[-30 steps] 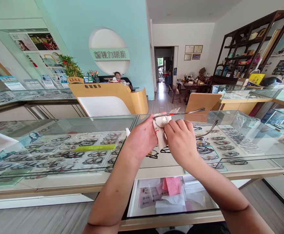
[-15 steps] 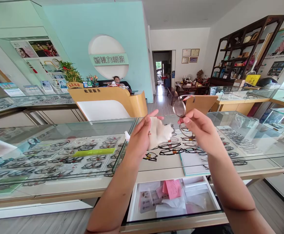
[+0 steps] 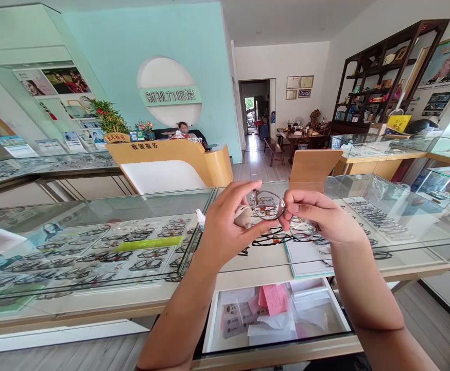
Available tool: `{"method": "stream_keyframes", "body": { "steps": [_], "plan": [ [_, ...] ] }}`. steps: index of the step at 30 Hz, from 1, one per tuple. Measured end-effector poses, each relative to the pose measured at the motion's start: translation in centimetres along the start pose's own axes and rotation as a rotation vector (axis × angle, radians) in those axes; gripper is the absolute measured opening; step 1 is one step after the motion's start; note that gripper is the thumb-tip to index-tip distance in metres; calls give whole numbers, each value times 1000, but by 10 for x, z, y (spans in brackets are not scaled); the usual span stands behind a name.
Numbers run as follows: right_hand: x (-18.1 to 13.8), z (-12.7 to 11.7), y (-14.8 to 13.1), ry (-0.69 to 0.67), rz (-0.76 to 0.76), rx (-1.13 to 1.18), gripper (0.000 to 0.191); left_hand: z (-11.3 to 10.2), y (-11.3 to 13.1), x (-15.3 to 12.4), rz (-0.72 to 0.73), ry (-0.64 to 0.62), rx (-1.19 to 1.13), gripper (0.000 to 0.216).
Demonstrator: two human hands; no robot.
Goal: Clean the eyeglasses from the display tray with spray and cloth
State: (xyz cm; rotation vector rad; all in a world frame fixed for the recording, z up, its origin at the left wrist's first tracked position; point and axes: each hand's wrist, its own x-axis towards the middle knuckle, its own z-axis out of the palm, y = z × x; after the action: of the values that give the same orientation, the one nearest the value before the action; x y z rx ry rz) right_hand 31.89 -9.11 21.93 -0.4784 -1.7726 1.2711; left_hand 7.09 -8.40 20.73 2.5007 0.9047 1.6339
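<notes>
Above the glass counter, a pair of round, thin-rimmed eyeglasses (image 3: 269,205) is held up. My right hand (image 3: 321,214) pinches it near the bridge, and the second lens shows below those fingers. My left hand (image 3: 227,221) curls around a bunched cream cloth (image 3: 243,216), most of which is hidden in the palm. Its thumb and fingertips reach around the near lens; whether they touch the rim I cannot tell. Several dark-framed glasses (image 3: 271,238) lie under the counter glass below my hands.
The glass display counter (image 3: 410,260) spans the front, with a drawer (image 3: 209,322) of papers and bags pulled out below. A small white bottle (image 3: 201,219) is by my left wrist. Farther back, a person (image 3: 184,129) is behind the wooden desk (image 3: 213,159); a chair back (image 3: 313,165) rises beyond the counter.
The eyeglasses have come down and left toward my left hand and turned. My left hand has closed around the cloth, which hung spread from it before, and now meets the lens area.
</notes>
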Motion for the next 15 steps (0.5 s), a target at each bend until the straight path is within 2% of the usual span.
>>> {"method": "stream_keyframes", "body": {
  "steps": [5, 7, 9, 13, 15],
  "plan": [
    [-2, 1, -3, 27, -26, -102, 28, 1, 1, -1, -7, 18, 21, 69],
    [-4, 5, -5, 83, -88, -195, 31, 1, 4, -1, 3, 52, 11, 67],
    [-6, 11, -5, 209, -225, -316, 32, 0, 8, -2, 0, 134, 1, 66],
    [-8, 26, -2, 552, -563, -576, 35, 1, 17, -2, -97, 414, -10, 64],
    [-8, 32, 0, 666, -622, -740, 43, 3, 21, -3, -151, 526, -12, 63]
  ]
}}
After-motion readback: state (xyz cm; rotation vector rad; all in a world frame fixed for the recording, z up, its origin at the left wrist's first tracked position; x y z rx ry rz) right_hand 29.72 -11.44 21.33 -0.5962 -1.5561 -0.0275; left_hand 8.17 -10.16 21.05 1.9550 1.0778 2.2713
